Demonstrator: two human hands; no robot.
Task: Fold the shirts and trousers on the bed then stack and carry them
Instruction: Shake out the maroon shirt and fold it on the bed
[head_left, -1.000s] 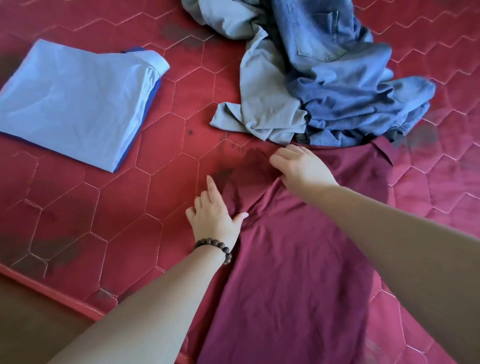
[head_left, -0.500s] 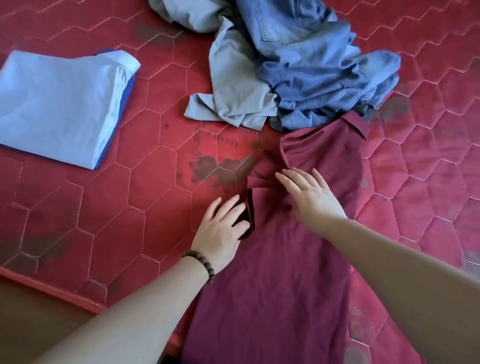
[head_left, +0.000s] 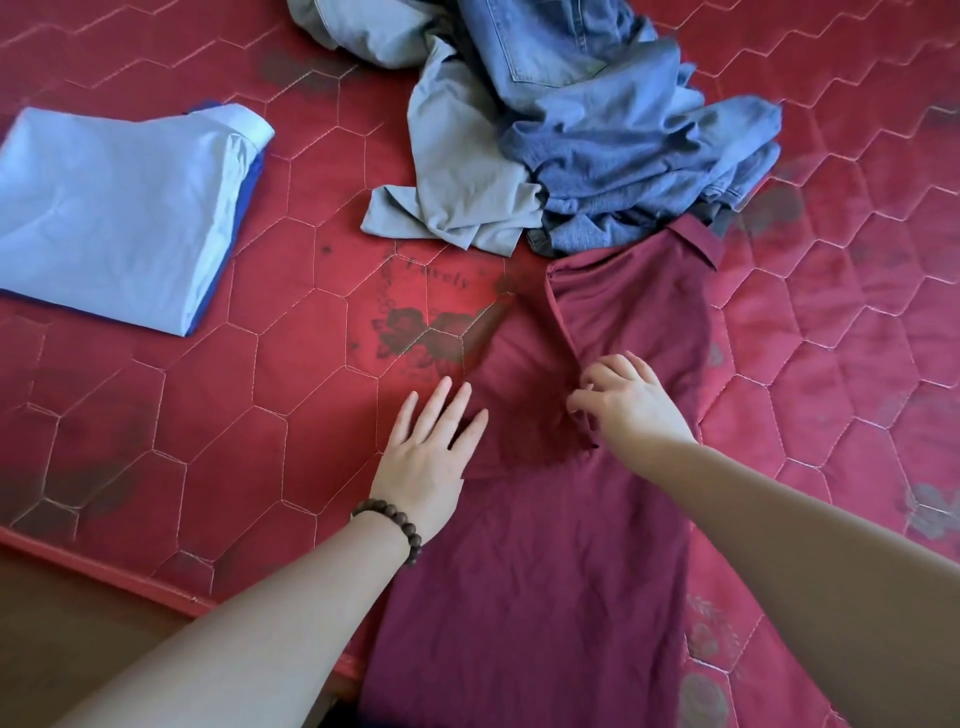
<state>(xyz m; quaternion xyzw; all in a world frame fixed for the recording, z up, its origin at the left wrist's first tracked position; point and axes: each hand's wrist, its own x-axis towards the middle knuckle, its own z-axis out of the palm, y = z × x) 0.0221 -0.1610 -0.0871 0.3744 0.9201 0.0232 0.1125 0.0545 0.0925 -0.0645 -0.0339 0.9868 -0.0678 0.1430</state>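
Observation:
A maroon collared shirt (head_left: 540, 561) lies lengthwise on the red quilted bed (head_left: 156, 426), its lower end hanging over the near edge. My left hand (head_left: 426, 457), with a bead bracelet at the wrist, lies flat with straight fingers on the shirt's left edge and folded sleeve. My right hand (head_left: 623, 402) has curled fingers that pinch the fabric at a fold near the shirt's middle. A folded light blue shirt (head_left: 114, 213) lies at the far left. A heap of blue jeans (head_left: 613, 124) and a grey garment (head_left: 457, 176) sits at the top centre.
The bed's near edge runs diagonally across the lower left, with brown floor (head_left: 62, 623) beyond it. The jeans heap overlaps the maroon shirt's collar end. Bare quilt shows between the folded blue shirt and the maroon shirt, and at the right.
The left sleeve has been folded inward onto the shirt body. My left hand flattened onto it, and my right hand drew back toward me and curled onto the fold.

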